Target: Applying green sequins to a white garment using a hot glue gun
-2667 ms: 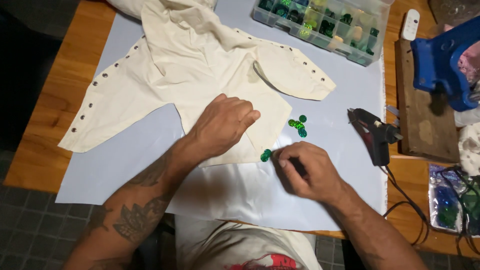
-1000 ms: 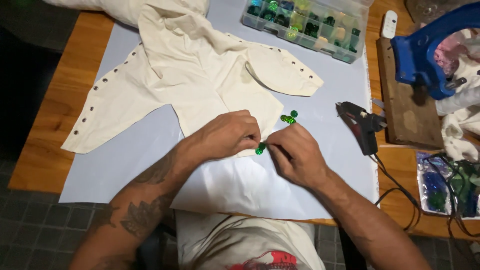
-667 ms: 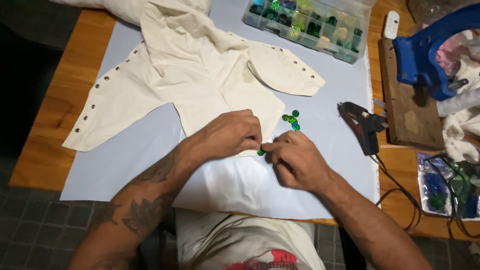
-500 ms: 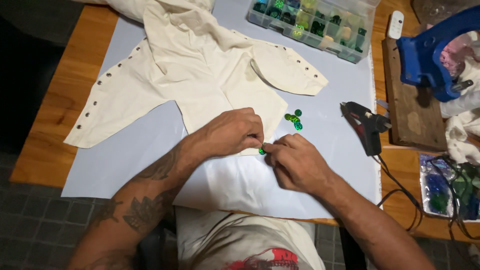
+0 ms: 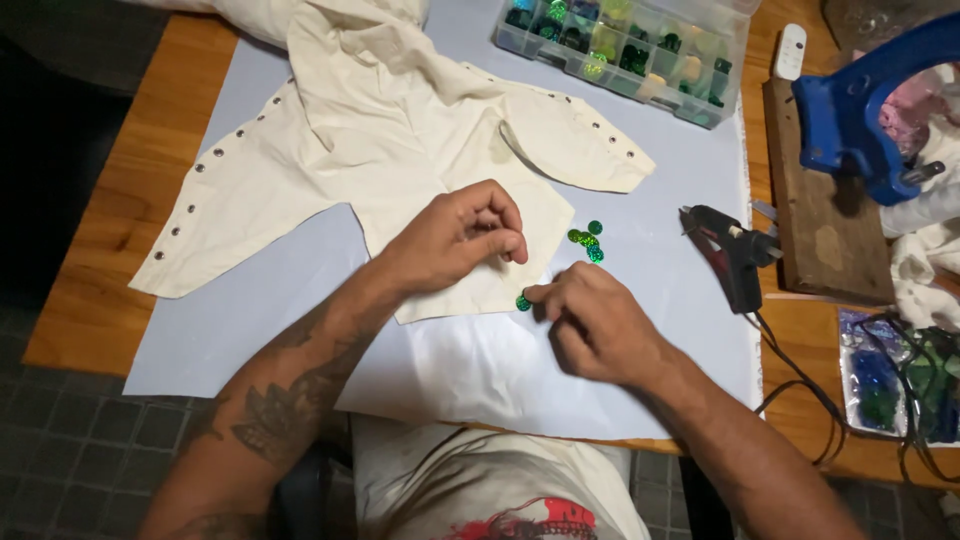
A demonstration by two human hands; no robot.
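Head view: the right hand [image 5: 590, 320] pinches one green sequin [image 5: 523, 302] at the lower corner of the cream garment [image 5: 400, 170], fingertips pressed together on it. The left hand [image 5: 455, 240] rests loosely curled on the fabric just beside that corner, holding nothing. Progress appears early — only this one sequin sits at the fabric edge, while a small cluster of loose sequins [image 5: 586, 240] lies on the grey sheet [image 5: 250, 310] over the counter, between garment and glue gun [image 5: 732, 252]. The compartment box [image 5: 640, 50] stands open at the far edge.
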